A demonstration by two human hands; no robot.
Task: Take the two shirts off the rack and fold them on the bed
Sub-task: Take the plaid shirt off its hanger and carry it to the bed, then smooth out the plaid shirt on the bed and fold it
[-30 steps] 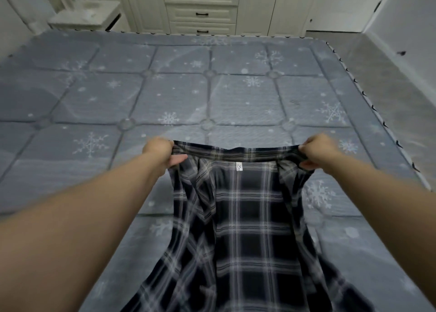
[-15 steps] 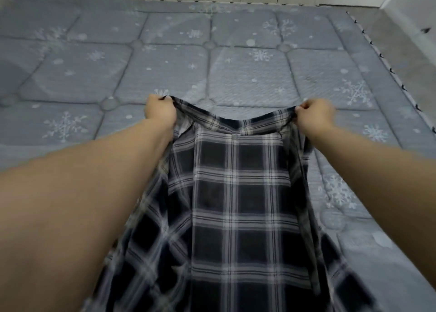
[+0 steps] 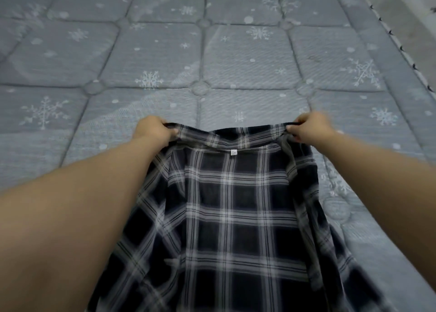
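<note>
While the left hand (image 3: pixel 153 130) and right hand (image 3: pixel 311 127) each pinch a shoulder of the plaid shirt (image 3: pixel 236 205) over the bed (image 3: pixel 247 59), cloth below both grips hangs loose; uneven lowering could bunch the sleeves beneath, leaving wrinkles.

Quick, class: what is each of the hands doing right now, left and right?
Left hand: closed, gripping the shirt at its left shoulder.
Right hand: closed, gripping the shirt at its right shoulder.
</note>
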